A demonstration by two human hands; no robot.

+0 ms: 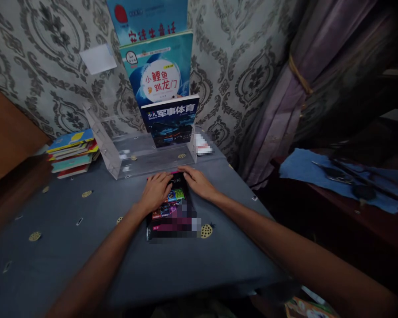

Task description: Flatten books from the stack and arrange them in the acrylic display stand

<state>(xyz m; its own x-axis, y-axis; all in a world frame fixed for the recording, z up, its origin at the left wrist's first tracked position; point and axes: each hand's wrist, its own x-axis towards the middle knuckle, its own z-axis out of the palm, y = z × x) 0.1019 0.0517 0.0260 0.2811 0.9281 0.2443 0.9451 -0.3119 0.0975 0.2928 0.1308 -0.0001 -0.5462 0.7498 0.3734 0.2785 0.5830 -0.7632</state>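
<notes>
A dark book with a colourful cover (171, 211) lies flat on the grey cloth-covered table (69, 238) in front of me. My left hand (156, 191) rests on its upper left part, fingers bent over the far edge. My right hand (198, 181) lies at its upper right edge, fingers stretched toward the left hand. Just beyond stands a clear acrylic stepped display rack (119, 150) with three books upright in it: a dark blue one (170, 119) in front, a teal one (157, 66) behind, a blue one (146, 20) at the top.
A stack of several books (73, 152) lies at the table's back left. Patterned wallpaper rises behind the rack. A tied purple curtain (292, 97) hangs on the right. A dark side table with a blue cloth (338, 176) and tools stands at far right.
</notes>
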